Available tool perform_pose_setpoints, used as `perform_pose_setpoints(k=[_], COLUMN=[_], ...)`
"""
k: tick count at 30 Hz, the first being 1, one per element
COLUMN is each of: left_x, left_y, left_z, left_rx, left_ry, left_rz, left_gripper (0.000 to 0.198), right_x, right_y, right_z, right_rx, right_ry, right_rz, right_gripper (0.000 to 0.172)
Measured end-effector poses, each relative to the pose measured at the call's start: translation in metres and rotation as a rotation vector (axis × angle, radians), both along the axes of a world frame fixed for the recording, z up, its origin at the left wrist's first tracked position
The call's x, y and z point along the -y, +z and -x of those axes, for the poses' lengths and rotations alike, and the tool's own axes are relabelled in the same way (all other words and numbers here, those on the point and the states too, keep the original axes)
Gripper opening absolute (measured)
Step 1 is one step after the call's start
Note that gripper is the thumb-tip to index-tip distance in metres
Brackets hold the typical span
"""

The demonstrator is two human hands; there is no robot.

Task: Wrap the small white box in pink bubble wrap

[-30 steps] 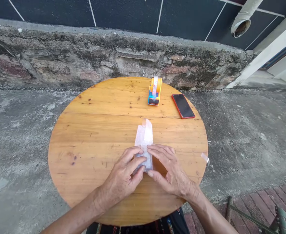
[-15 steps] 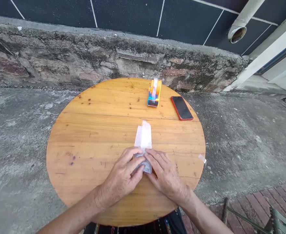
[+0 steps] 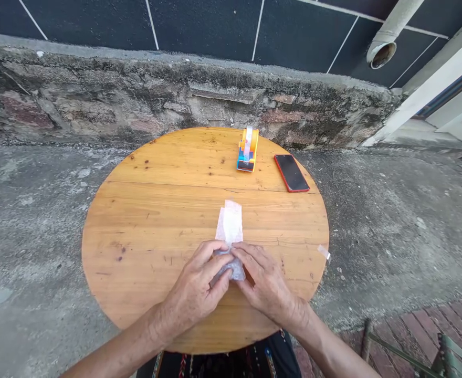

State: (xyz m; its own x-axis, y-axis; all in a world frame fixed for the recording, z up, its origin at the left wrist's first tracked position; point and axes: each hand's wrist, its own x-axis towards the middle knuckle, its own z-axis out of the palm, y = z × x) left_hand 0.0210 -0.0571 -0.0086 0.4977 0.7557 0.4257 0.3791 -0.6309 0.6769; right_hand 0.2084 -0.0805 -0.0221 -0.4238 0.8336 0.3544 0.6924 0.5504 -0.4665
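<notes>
A whitish, translucent sheet of wrapping (image 3: 230, 223), folded into a narrow strip, lies on the wooden table in front of me. Its near end is bunched into a small bundle between my hands; whatever is inside cannot be made out. From the left, my left hand (image 3: 201, 275) pinches the bundle with thumb and fingers. My right hand (image 3: 264, 278) grips it from the other side, fingertips pressing on top and its thumb partly hidden beneath. The fingertips of both hands nearly meet over the wrapping.
The round wooden table (image 3: 148, 210) carries a yellow and blue tape dispenser (image 3: 248, 149) at its far side. A red-edged phone (image 3: 292, 173) lies right of that. A piece of clear tape (image 3: 324, 252) sticks to the right edge. Beyond stands a stone wall base (image 3: 136, 100).
Both hands keep their hold on the wrapping, with slight finger movement at most. The far end of the strip looks a little shorter and lower. My view has shifted slightly.
</notes>
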Motion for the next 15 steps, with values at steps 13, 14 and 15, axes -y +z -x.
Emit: perform_pose_setpoints(k=[13, 14, 15], left_x=[-0.018, -0.019, -0.02], left_y=[0.006, 0.007, 0.007], left_z=[0.001, 0.001, 0.002], left_rx=[0.022, 0.023, 0.026], left_ry=[-0.043, -0.046, -0.046], left_rz=[0.176, 0.19, 0.201], left_gripper=[0.025, 0.024, 0.024], right_x=[-0.019, -0.02, -0.022], right_y=[0.029, 0.03, 0.031], right_z=[0.0, 0.0, -0.001], right_rx=[-0.067, -0.067, -0.065], right_ry=[-0.011, -0.007, -0.001], right_rz=[0.222, 0.239, 0.253], right_gripper=[0.036, 0.037, 0.038])
